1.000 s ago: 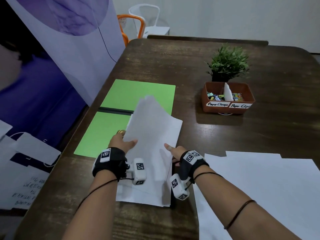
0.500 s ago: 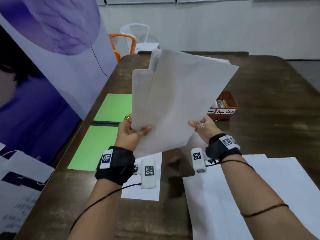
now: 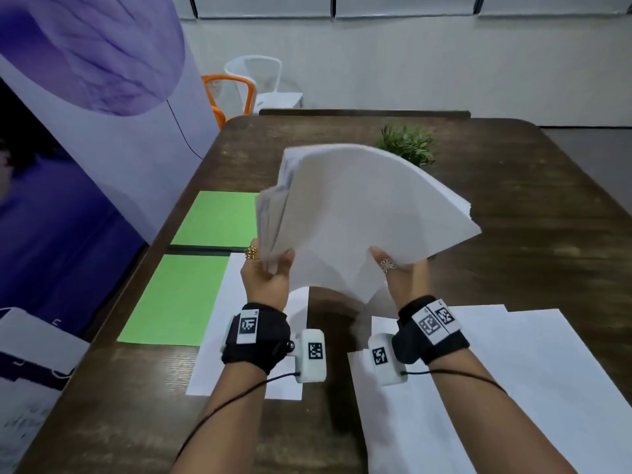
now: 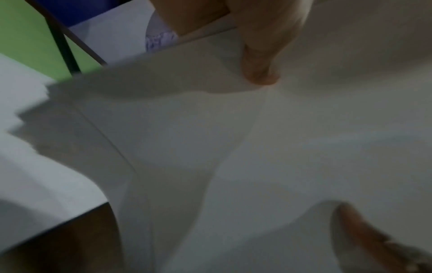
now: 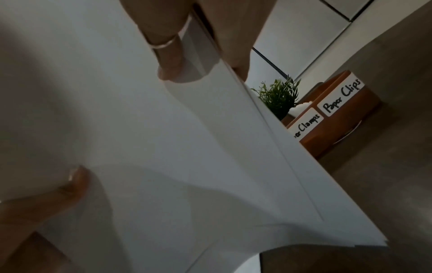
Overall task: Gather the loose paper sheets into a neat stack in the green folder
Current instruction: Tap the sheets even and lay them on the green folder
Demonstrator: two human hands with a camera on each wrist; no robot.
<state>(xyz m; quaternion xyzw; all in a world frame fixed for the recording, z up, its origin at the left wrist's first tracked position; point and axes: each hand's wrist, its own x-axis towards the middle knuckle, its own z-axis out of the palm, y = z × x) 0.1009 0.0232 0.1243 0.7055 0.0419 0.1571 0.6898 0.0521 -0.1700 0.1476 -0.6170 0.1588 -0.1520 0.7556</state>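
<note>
- Right now, from the head view, I see my left hand (image 3: 270,273) and my right hand (image 3: 398,271) holding a bundle of paper sheets (image 3: 355,213) up off the wooden table (image 3: 533,241), one hand at each lower corner, the sheets fanned and bowed toward the far side.
- Head view shows each thumb lying on the near face of the bundle; the other fingers are hidden behind the paper there.
- Only the left wrist view shows how the left thumb presses into the near sheet and dents it; the bundle (image 4: 233,147) fills that frame, blurred, with the tip of the right thumb at the bottom right corner.
- Only the right wrist view shows the right hand's pinch: a ringed thumb on the near face, other fingers behind the sheets' edge (image 5: 210,147), and the left thumb tip pressing at the lower left.
- The green folder (image 3: 191,285) lies open and flat on the table's left side, below and left of the raised bundle; the left wrist view catches just a corner of it (image 4: 25,35).
- One loose sheet (image 3: 219,336) lies beside the folder, overlapping its near half; more loose sheets (image 3: 513,371) lie near my right forearm.
- The head view shows only the top of the small plant (image 3: 407,145) above the bundle; the right wrist view alone shows the brown box (image 5: 339,118) labelled "Paper Clips" beside it.
</note>
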